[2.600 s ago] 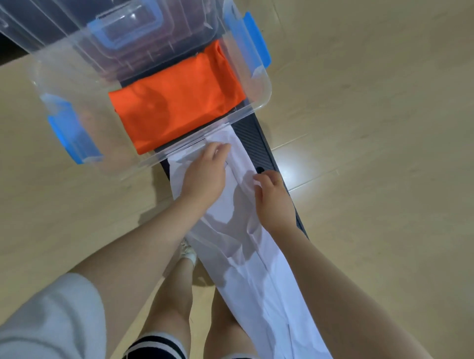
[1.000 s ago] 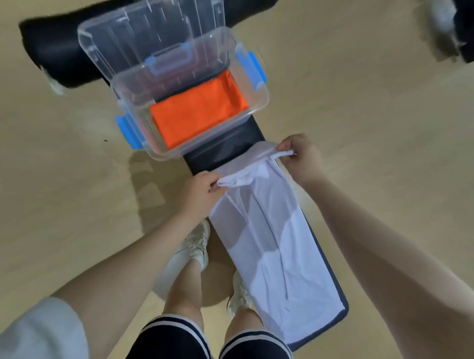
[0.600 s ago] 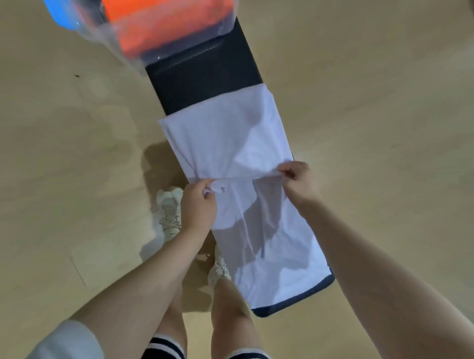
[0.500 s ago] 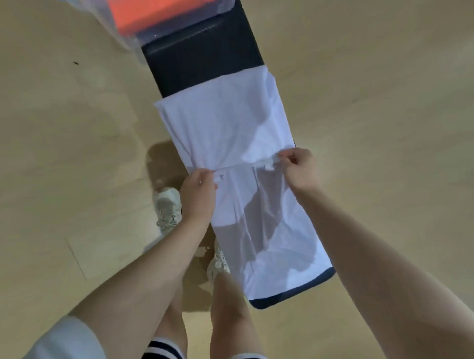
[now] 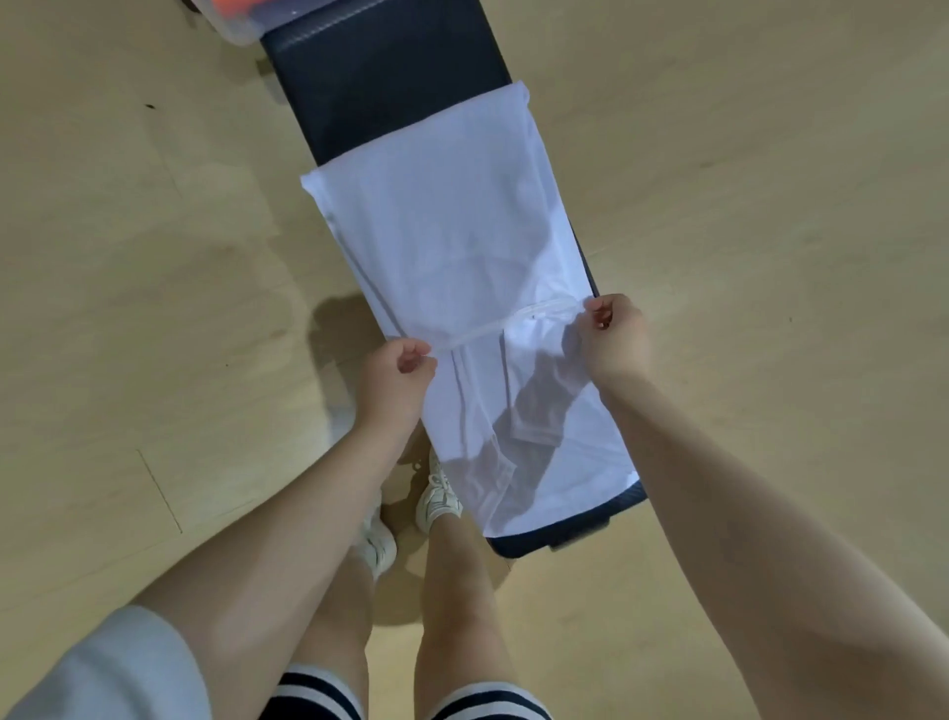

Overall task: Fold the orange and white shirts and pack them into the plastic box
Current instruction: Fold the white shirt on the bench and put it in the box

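My left hand (image 5: 398, 377) and right hand (image 5: 613, 334) each pinch one end of a seamed edge of the thin white shirt (image 5: 452, 246), fingers curled tight, stretching it taut. The soft, smooth cloth lies as a long strip along the dark padded bench (image 5: 380, 77). A corner of the clear plastic box (image 5: 233, 23), orange shirt (image 5: 233, 5) inside, shows at the bench's far end.

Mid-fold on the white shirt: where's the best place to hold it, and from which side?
Hold the white shirt at the two ends of its folded-over edge, as the left hand and right hand do now, pinching from the long sides. That edge spans the shirt's width across the dark bench, so corner pinches probably keep it taut and straight.
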Demonstrator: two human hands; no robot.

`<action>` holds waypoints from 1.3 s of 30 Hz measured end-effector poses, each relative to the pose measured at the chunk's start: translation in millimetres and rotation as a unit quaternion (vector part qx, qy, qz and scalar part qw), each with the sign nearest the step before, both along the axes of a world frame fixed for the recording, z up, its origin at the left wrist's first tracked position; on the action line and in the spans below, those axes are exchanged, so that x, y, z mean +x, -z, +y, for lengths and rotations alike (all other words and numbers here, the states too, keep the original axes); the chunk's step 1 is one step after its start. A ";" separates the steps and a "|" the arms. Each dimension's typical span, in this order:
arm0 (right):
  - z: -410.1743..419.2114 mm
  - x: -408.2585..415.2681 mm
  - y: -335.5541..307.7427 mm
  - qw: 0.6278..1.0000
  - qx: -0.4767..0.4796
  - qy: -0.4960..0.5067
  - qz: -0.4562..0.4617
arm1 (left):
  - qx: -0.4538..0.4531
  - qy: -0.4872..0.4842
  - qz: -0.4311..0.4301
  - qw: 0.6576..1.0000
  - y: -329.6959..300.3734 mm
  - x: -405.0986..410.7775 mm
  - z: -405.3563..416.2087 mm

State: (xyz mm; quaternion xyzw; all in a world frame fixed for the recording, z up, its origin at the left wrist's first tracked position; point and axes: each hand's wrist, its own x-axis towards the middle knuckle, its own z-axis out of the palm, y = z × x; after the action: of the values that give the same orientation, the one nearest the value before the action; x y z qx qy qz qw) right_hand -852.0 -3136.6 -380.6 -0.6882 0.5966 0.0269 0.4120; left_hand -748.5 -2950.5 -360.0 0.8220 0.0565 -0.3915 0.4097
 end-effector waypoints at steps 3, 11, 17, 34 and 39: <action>19.4 -36.5 -11.9 0.998 -0.013 -0.047 0.040 | 0.032 0.011 -0.032 0.999 -4.7 -18.5 13.4; 60.7 -124.8 -16.2 0.983 -0.010 0.019 0.180 | 0.095 -0.049 0.197 0.974 6.6 -100.0 43.3; 63.4 -138.4 0.4 0.990 0.004 0.065 0.126 | 0.058 -0.106 0.276 0.953 20.0 -127.4 47.9; 23.1 -51.7 -97.7 0.999 0.032 -0.037 -0.001 | 0.028 -0.109 0.229 0.967 -75.6 -35.1 9.6; 0.3 20.7 -97.0 0.996 0.042 -0.080 -0.018 | -0.014 -0.114 0.263 0.958 -75.4 25.3 -6.6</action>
State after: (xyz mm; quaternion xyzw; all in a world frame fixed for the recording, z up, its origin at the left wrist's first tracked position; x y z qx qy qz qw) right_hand -831.3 -3136.4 -283.6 -0.7163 0.5303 0.0729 0.4477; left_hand -723.2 -2957.1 -284.7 0.6718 0.2504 -0.5455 0.4340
